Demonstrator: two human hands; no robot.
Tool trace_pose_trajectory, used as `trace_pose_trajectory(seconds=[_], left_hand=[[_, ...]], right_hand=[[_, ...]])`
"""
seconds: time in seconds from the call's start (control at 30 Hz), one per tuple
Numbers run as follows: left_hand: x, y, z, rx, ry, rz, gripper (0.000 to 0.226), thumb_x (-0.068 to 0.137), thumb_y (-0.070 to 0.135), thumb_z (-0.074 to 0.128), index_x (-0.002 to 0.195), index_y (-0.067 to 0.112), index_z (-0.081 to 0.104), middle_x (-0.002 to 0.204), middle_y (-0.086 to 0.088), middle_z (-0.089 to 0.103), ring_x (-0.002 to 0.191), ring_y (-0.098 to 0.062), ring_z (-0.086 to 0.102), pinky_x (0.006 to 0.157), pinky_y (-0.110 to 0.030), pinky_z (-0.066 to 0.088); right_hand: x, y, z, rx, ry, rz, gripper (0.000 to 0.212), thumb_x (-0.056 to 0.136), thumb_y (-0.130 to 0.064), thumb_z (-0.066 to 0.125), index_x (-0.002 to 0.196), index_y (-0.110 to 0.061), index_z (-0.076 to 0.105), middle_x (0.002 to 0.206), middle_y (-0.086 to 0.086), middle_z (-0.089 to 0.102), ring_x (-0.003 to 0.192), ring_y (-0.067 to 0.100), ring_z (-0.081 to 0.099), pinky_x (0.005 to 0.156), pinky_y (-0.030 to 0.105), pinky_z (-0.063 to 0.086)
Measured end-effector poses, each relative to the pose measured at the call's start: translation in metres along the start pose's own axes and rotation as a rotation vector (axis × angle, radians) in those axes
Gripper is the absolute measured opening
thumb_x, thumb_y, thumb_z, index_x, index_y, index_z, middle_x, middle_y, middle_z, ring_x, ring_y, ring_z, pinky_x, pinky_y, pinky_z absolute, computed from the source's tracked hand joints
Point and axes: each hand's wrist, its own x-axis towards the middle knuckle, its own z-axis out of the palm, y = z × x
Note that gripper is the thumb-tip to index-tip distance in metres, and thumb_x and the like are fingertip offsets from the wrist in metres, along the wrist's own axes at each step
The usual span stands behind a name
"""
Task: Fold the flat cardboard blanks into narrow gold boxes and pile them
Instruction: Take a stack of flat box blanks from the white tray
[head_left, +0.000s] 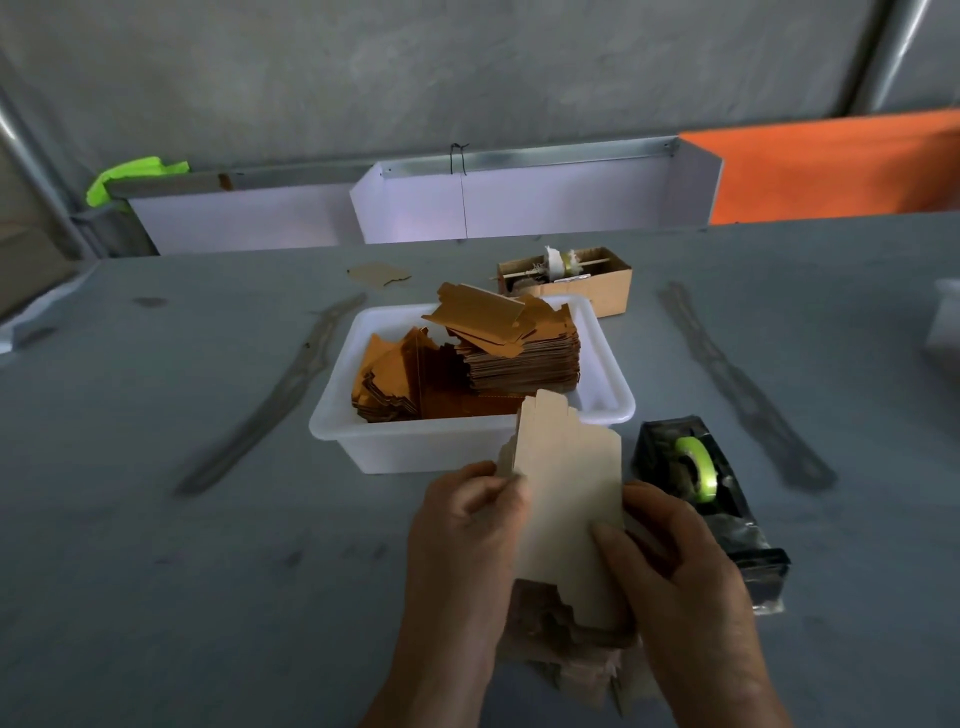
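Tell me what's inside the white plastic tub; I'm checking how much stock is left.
The white tub holds a tall stack of flat gold blanks, with looser gold blanks leaning at its left. The tub's floor is covered, and the held blank hides its near right corner.

I see one pale cardboard blank (569, 512) upright at 6 o'clock, plain side facing me, notched edge up. Flat gold blanks (519, 353) sit stacked at centre, more leaning at their 9 o'clock.
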Motion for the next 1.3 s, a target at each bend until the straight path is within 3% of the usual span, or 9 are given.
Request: trace_pose_trajectory(seconds=[0.07, 0.13, 0.27, 0.4, 0.57, 0.8, 1.03, 1.17, 1.3], left_hand=[[0.000, 0.000, 0.000, -0.040, 0.001, -0.014, 0.017, 0.086, 0.025, 0.067, 0.072, 0.030, 0.075, 0.080, 0.005, 0.073, 0.082, -0.017, 0.069, 0.076, -0.040, 0.055], [0.000, 0.002, 0.000, -0.079, -0.046, -0.083, 0.012, 0.085, 0.024, 0.069, 0.077, 0.018, 0.076, 0.079, -0.004, 0.074, 0.086, -0.028, 0.069, 0.080, -0.045, 0.056], [0.002, -0.002, 0.000, -0.048, -0.077, -0.095, 0.010, 0.079, 0.021, 0.074, 0.089, 0.021, 0.071, 0.084, 0.003, 0.073, 0.085, -0.014, 0.068, 0.067, -0.024, 0.052], [0.002, -0.007, 0.003, -0.004, -0.057, -0.054, 0.019, 0.080, 0.018, 0.074, 0.096, 0.025, 0.067, 0.087, 0.004, 0.072, 0.084, -0.010, 0.068, 0.075, -0.026, 0.055], [0.003, -0.010, 0.004, 0.187, -0.002, 0.113, 0.010, 0.084, 0.021, 0.070, 0.084, 0.030, 0.066, 0.077, 0.010, 0.069, 0.075, 0.004, 0.062, 0.066, -0.014, 0.050], [0.003, -0.009, 0.008, 0.448, 0.121, 0.314, 0.008, 0.085, 0.021, 0.068, 0.082, 0.026, 0.062, 0.094, 0.008, 0.054, 0.084, -0.005, 0.055, 0.068, -0.008, 0.043], [0.005, -0.002, 0.007, 0.133, -0.113, -0.004, 0.016, 0.080, 0.033, 0.073, 0.091, 0.025, 0.065, 0.085, 0.006, 0.071, 0.076, 0.003, 0.064, 0.059, -0.010, 0.048], [0.006, 0.005, 0.005, 0.061, -0.276, -0.106, 0.027, 0.077, 0.028, 0.076, 0.101, 0.026, 0.066, 0.090, 0.011, 0.073, 0.083, -0.002, 0.068, 0.068, -0.016, 0.049], [0.006, 0.012, 0.008, 0.065, -0.291, -0.119, 0.037, 0.077, 0.027, 0.076, 0.111, 0.022, 0.064, 0.098, 0.006, 0.071, 0.096, -0.010, 0.064, 0.075, -0.021, 0.047]], right_hand=[[0.001, -0.001, 0.000, 0.061, -0.008, 0.048, 0.034, 0.075, -0.027, 0.073, 0.104, -0.037, 0.059, 0.114, -0.007, 0.063, 0.101, 0.009, 0.061, 0.081, 0.029, 0.054], [0.003, -0.002, -0.002, 0.092, 0.006, 0.062, 0.034, 0.074, -0.026, 0.074, 0.106, -0.030, 0.062, 0.111, -0.009, 0.065, 0.100, 0.009, 0.062, 0.077, 0.029, 0.054], [0.008, -0.002, -0.009, 0.051, 0.056, 0.080, 0.019, 0.074, -0.025, 0.075, 0.087, -0.027, 0.062, 0.094, -0.006, 0.066, 0.085, 0.006, 0.062, 0.058, 0.015, 0.044], [0.010, -0.001, -0.011, 0.001, 0.063, 0.069, 0.013, 0.077, -0.022, 0.074, 0.072, -0.023, 0.062, 0.065, -0.009, 0.065, 0.060, 0.001, 0.059, 0.044, 0.010, 0.039], [0.012, -0.003, -0.012, -0.030, 0.048, 0.059, 0.011, 0.079, -0.025, 0.072, 0.071, -0.028, 0.065, 0.063, -0.016, 0.066, 0.063, -0.001, 0.060, 0.049, 0.009, 0.038], [0.015, -0.003, -0.013, -0.040, 0.044, 0.043, 0.012, 0.081, -0.021, 0.071, 0.072, -0.029, 0.068, 0.064, -0.014, 0.066, 0.069, 0.007, 0.061, 0.057, 0.019, 0.041], [0.017, -0.008, -0.020, 0.003, 0.000, 0.027, 0.013, 0.083, -0.019, 0.067, 0.071, -0.025, 0.069, 0.062, -0.012, 0.064, 0.062, 0.004, 0.057, 0.058, 0.025, 0.042], [0.015, -0.017, -0.024, 0.090, -0.078, -0.003, 0.011, 0.084, -0.015, 0.066, 0.073, -0.018, 0.069, 0.059, -0.014, 0.063, 0.055, -0.006, 0.054, 0.049, 0.008, 0.042], [0.013, -0.023, -0.025, 0.185, -0.157, -0.002, 0.009, 0.083, -0.013, 0.065, 0.076, -0.017, 0.070, 0.069, -0.006, 0.069, 0.060, 0.002, 0.061, 0.051, 0.012, 0.049]])
